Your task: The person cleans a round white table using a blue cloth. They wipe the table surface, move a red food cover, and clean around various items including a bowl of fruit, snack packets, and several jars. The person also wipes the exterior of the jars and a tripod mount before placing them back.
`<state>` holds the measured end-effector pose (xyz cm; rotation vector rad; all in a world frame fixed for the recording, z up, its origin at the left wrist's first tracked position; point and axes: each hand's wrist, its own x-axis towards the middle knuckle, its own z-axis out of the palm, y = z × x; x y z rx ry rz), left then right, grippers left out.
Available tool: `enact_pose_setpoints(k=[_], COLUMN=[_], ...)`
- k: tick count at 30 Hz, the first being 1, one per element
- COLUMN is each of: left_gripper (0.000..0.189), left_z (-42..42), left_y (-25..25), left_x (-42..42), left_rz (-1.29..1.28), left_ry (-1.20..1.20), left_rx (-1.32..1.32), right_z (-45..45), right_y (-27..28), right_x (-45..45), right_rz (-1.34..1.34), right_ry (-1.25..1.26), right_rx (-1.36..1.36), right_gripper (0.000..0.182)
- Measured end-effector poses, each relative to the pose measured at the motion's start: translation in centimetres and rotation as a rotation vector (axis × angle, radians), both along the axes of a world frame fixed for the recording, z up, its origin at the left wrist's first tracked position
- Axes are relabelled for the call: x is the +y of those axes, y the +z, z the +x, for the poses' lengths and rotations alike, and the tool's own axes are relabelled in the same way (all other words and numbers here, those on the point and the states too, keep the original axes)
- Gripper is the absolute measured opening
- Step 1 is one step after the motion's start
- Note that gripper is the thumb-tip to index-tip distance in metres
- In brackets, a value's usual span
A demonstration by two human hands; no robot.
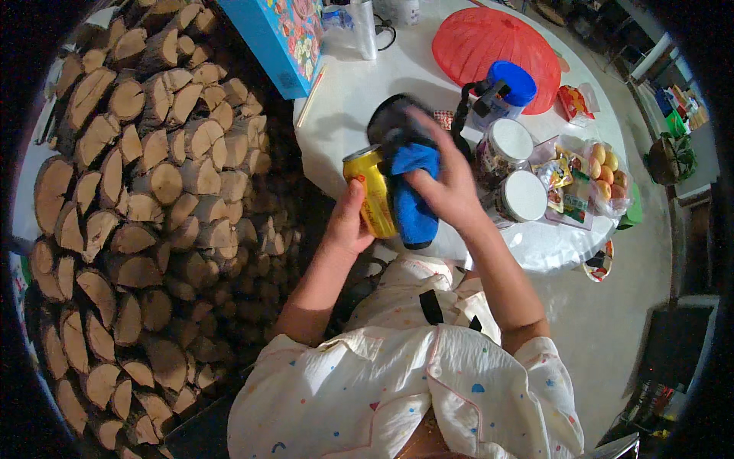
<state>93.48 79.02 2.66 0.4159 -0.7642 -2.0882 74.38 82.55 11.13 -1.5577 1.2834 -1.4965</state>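
My left hand (348, 221) is closed around a yellow drink can (373, 198), held upright with a slight tilt near the table's edge. Just right of the can, my right hand (447, 183) grips a blue object (417, 201) with a black end; it looks like a cordless tool or a cloth-covered item, and I cannot tell which. A dark rounded thing (398, 117), blurred by motion, is above it, partly behind my right fingers. Whether the blue object touches the can is unclear.
The round white table (338, 123) bears a red mesh food cover (493, 46), a blue-lidded tub (512, 83), two white-lidded jars (509, 140), snack packets (553, 175) and bagged fruit (605, 172). A floral blue box (287, 51) stands at the upper left. Stacked split firewood (166, 183) rises at left.
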Motion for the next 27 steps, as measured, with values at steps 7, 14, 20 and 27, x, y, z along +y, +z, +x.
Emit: enact_pose_setpoints(k=[7,14,20,27], left_gripper=[0.064,0.071,0.069,0.064], left_z=[0.1,-0.1,-2.1,0.7], left_y=[1.1,2.9,3.0,2.9], left_x=[-1.9,-2.4,0.9,-2.3], left_rz=[0.154,0.054,0.05,0.112], left_ry=[0.118,-0.04,0.043,0.214], left_rx=[0.029,0.14,-0.002,-0.083], right_z=[3.5,-0.6,2.2,1.5], right_y=[-2.5,-4.7,1.4,-8.7], right_x=[5.1,5.4,1.5,8.4], right_rz=[-0.362,-0.056,-0.268,0.016], right_ry=[0.15,-0.171,-0.076,0.224], right_rx=[0.511,-0.004,0.353,0.307], right_gripper=[0.056,0.059,0.063,0.051])
